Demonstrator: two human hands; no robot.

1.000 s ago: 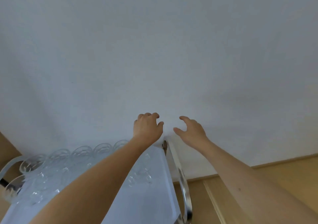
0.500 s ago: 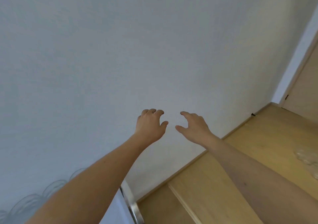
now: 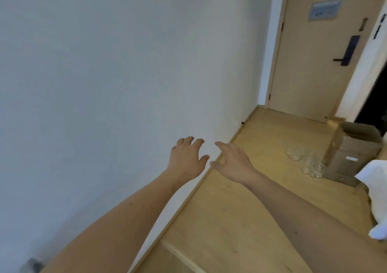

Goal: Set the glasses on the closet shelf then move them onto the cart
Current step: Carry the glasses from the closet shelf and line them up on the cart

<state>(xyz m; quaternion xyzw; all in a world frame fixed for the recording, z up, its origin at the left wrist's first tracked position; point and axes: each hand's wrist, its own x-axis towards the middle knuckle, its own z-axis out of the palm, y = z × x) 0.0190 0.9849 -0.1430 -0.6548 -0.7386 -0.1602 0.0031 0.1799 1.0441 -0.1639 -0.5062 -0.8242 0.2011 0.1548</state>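
Before the wall (image 3: 125, 73), left hand (image 3: 186, 157), right hand (image 3: 234, 161), outstretched, empty

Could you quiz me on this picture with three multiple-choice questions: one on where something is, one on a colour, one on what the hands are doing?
1. Where do the glasses stand?
A. on the floor beside the box
B. on a shelf
C. in the left hand

2. What colour is the handle on the door?
A. gold
B. black
C. white

3. What are the two hands doing?
A. both grip a glass
B. one pushes the door
C. both reach forward, holding nothing

Answers:
1. A: the clear glasses cluster on the wooden floor, next to the cardboard box.
2. B: the handle and its lock plate show dark against the tan door.
3. C: the left hand and right hand have spread fingers with nothing in them.
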